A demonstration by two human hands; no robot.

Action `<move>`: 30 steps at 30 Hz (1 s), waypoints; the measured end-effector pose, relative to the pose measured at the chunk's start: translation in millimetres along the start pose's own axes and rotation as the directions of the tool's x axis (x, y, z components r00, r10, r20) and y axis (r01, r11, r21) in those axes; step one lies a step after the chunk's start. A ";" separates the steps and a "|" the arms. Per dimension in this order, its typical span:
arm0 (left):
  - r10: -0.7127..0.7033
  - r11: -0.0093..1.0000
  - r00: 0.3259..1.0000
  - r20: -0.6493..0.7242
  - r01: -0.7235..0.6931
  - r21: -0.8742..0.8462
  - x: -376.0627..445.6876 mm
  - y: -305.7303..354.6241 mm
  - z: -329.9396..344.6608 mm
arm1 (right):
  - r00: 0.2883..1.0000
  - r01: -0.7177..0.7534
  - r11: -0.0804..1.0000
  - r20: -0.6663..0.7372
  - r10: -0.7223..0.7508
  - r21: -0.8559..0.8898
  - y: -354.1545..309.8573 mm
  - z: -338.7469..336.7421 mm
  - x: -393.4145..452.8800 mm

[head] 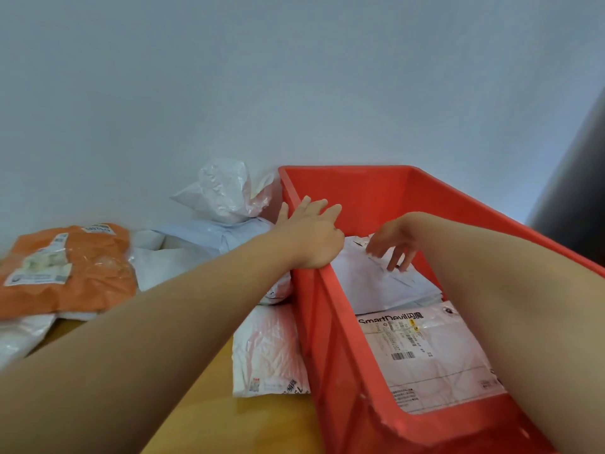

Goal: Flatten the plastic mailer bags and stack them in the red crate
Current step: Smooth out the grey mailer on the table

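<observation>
Stacking step: right hand (391,245), fingers spread, presses white mailer (376,276) inside red crate (330,322); left hand (311,231), fingers straight, rests on rim. Next likely: crumpled bag (226,191) at 10 o'clock needs flattening.

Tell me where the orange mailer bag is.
In the head view, the orange mailer bag lies far left on the table, left of the white bags and the red crate.
</observation>
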State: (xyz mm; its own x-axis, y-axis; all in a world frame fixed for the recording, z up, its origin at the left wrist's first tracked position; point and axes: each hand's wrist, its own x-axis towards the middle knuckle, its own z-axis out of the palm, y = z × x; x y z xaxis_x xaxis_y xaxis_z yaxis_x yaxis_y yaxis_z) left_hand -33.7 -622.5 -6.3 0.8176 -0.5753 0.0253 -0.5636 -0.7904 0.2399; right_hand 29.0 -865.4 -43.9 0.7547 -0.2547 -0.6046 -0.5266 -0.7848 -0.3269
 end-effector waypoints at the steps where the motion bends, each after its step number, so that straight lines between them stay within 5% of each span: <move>1: 0.000 1.000 1.000 -0.002 0.000 0.001 -0.1 -0.3 -0.2 | 0.985 0.054 0.999 -0.162 -0.054 -0.006 -3.0 -7.6 -2.5; 4: 0.006 1.000 1.000 -0.007 -0.006 -0.008 0.8 1.8 1.0 | 0.796 0.054 0.968 -0.575 -0.189 -0.244 -9.8 -32.9 -17.0; 8: 0.002 0.999 0.999 -0.033 -0.004 -0.053 -1.3 1.8 2.5 | 0.694 0.105 0.954 -0.666 -0.273 -0.282 -28.2 -53.5 -42.0; 16: -0.119 0.924 0.955 -0.273 0.006 -0.383 -18.7 -0.3 7.5 | 0.684 0.317 0.906 -0.594 -0.423 -0.280 -100.6 -32.7 -126.5; 20: -0.322 0.604 0.908 -0.267 -0.020 -0.796 -34.7 -4.2 9.4 | 0.678 0.351 0.872 -0.550 -0.487 -0.340 -130.5 -3.9 -160.7; 22: -0.378 0.505 0.896 -0.233 -0.011 -0.863 -47.9 -14.9 17.4 | 0.664 0.355 0.847 -0.531 -0.526 -0.395 -141.8 11.3 -170.9; 30: -0.383 0.665 0.896 -0.225 0.098 -0.740 -113.6 -103.1 59.9 | 0.610 0.372 0.751 -0.467 -0.640 -0.545 -191.6 91.2 -181.7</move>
State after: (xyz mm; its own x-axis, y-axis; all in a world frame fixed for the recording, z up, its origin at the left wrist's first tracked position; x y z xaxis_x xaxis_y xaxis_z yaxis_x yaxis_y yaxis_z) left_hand -75.5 -488.3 -92.0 0.9749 -0.1650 0.1495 -0.2073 -0.4269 0.8802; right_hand -42.9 -617.3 62.3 0.9802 0.0833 0.1798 0.0980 -0.9924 -0.0742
